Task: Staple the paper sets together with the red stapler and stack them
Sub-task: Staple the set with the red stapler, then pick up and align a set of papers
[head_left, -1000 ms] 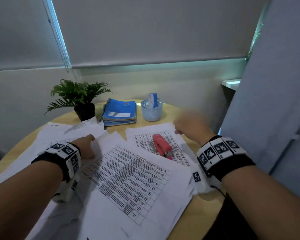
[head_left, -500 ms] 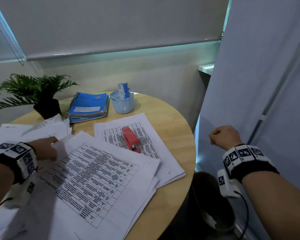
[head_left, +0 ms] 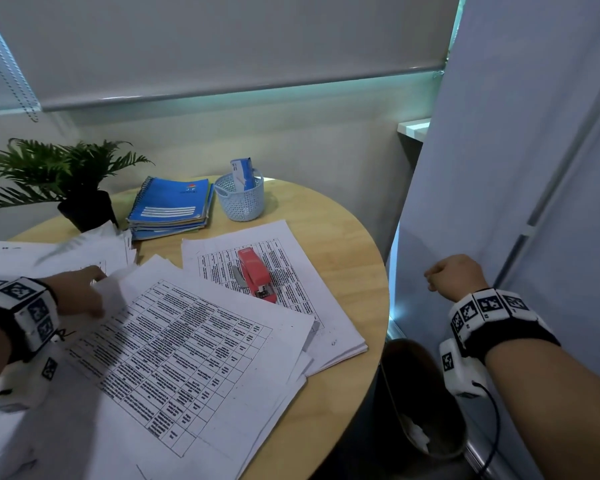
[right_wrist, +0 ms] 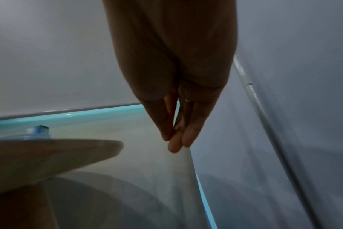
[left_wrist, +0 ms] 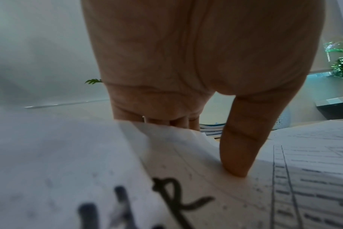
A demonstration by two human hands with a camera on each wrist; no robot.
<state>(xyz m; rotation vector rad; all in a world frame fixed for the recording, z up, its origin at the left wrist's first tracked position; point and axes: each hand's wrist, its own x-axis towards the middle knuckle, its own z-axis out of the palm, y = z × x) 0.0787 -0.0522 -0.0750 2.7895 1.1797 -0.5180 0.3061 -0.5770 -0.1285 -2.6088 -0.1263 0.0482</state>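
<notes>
The red stapler [head_left: 256,274] lies closed on a stack of printed sheets [head_left: 329,327] at the right of the round table. A bigger printed paper set [head_left: 187,358] lies fanned in front of it. My left hand [head_left: 80,289] is at that set's far left corner. Its thumb [left_wrist: 239,147] presses on the top sheet and its fingers sit under the lifted corner [left_wrist: 166,131]. My right hand [head_left: 452,277] hangs off the table to the right, above a bin. Its fingertips [right_wrist: 186,136] are bunched against the thumb, with nothing visible between them.
A dark waste bin [head_left: 426,403] stands on the floor under the right hand. Blue notebooks [head_left: 170,206], a pale blue basket [head_left: 239,199] and a potted fern [head_left: 84,206] stand at the back of the table [head_left: 343,265]. A grey partition [head_left: 516,168] rises close on the right.
My right hand has swung from above the stapler to the right, past the table edge and over the bin. The view turned right with it. My left hand stayed on the papers.
</notes>
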